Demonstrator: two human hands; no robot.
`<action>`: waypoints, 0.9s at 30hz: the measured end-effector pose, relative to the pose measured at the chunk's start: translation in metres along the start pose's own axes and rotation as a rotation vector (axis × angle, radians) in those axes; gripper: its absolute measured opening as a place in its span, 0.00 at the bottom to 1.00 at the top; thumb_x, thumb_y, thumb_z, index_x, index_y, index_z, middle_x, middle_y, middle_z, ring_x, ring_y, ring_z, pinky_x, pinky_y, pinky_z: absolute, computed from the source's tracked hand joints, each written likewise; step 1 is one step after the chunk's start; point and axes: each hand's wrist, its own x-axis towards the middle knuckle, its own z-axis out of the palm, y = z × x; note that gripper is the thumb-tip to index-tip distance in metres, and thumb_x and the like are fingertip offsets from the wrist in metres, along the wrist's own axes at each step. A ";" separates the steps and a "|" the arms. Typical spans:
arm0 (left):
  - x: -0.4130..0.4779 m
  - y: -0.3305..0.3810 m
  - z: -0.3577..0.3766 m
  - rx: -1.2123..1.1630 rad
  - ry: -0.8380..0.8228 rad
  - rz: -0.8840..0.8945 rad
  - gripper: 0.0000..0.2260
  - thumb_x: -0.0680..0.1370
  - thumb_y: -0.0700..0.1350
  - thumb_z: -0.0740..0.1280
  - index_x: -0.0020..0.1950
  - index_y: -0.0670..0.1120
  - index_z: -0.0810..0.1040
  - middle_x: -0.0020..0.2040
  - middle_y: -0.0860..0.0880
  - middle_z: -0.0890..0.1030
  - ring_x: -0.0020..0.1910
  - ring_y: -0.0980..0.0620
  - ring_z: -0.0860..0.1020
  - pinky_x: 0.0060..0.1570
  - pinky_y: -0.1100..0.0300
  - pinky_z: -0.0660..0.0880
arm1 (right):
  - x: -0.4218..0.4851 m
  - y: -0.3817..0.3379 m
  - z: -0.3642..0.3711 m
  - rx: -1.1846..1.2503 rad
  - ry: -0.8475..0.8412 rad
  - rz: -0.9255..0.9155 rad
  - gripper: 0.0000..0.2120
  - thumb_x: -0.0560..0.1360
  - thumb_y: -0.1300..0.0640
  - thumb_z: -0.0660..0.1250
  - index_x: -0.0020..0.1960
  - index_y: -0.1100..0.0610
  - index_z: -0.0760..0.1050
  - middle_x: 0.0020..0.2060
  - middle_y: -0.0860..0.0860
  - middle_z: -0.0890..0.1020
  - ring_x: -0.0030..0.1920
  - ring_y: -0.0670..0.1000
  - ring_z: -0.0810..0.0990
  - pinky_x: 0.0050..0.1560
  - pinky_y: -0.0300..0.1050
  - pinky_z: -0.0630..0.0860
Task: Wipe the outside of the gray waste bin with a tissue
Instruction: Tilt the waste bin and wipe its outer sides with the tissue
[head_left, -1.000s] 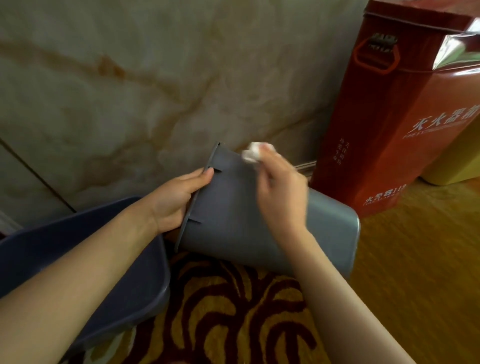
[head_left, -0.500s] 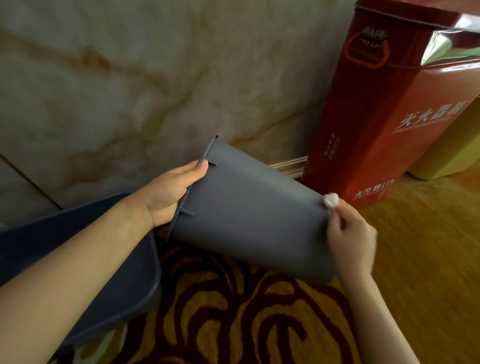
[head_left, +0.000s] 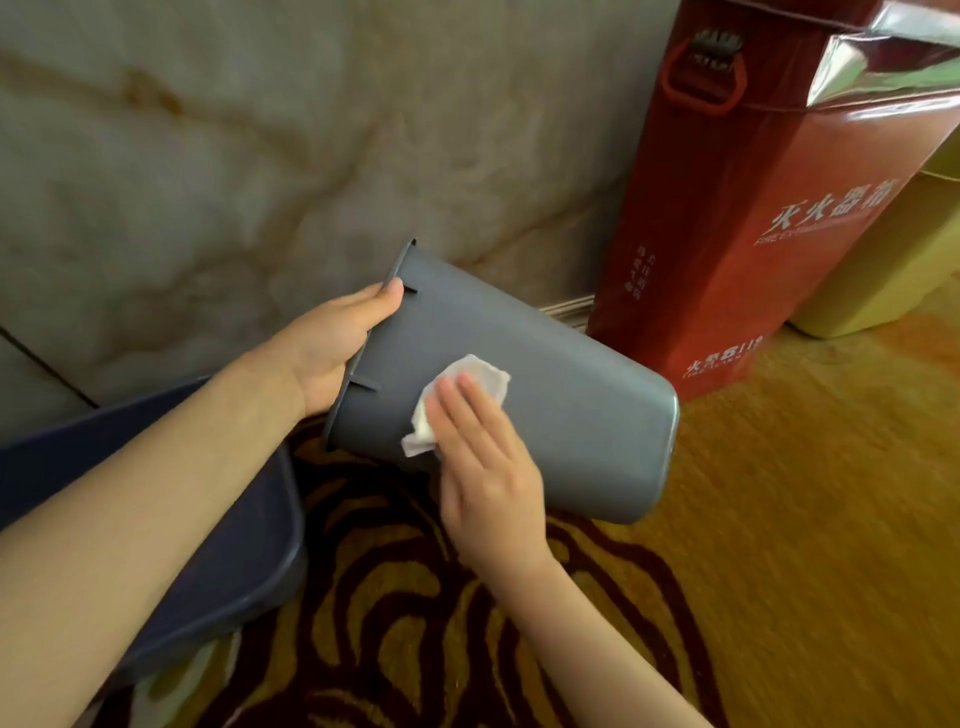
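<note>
The gray waste bin (head_left: 571, 405) is held on its side above the patterned carpet, its open rim pointing left and its base to the right. My left hand (head_left: 332, 348) grips the bin's rim, thumb on the outside edge. My right hand (head_left: 483, 467) lies flat on the near side wall of the bin, pressing a crumpled white tissue (head_left: 457, 395) against it close to the rim end. The tissue shows above and to the left of the fingers.
A dark blue plastic tub (head_left: 218, 545) sits under my left forearm. A tall red fire-extinguisher box (head_left: 769, 208) stands by the marble wall (head_left: 260, 156), with a yellow container (head_left: 893, 260) to its right. Patterned carpet (head_left: 415, 623) covers the floor.
My right hand with the tissue swept from the rim end to the bin's base, then came back left to the near side wall. The left hand kept its grip on the rim.
</note>
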 end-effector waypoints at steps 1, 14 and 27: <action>0.001 0.000 0.000 0.002 0.004 -0.004 0.10 0.79 0.50 0.59 0.48 0.51 0.80 0.37 0.55 0.87 0.37 0.58 0.84 0.31 0.63 0.79 | -0.006 0.010 -0.002 0.000 0.035 0.038 0.21 0.73 0.68 0.64 0.66 0.63 0.71 0.67 0.56 0.73 0.71 0.55 0.66 0.71 0.50 0.64; -0.001 0.002 -0.003 0.065 0.050 -0.043 0.10 0.78 0.53 0.59 0.48 0.53 0.80 0.38 0.56 0.87 0.38 0.58 0.85 0.30 0.62 0.79 | -0.084 0.105 -0.064 0.233 0.554 0.954 0.22 0.76 0.42 0.58 0.38 0.60 0.77 0.28 0.43 0.76 0.29 0.40 0.71 0.31 0.41 0.66; 0.005 -0.003 -0.004 0.021 0.132 -0.023 0.09 0.77 0.52 0.61 0.48 0.52 0.79 0.35 0.56 0.86 0.34 0.58 0.84 0.27 0.62 0.78 | -0.095 0.090 -0.041 0.145 0.417 0.665 0.17 0.77 0.60 0.59 0.65 0.60 0.73 0.64 0.54 0.76 0.66 0.47 0.72 0.64 0.36 0.71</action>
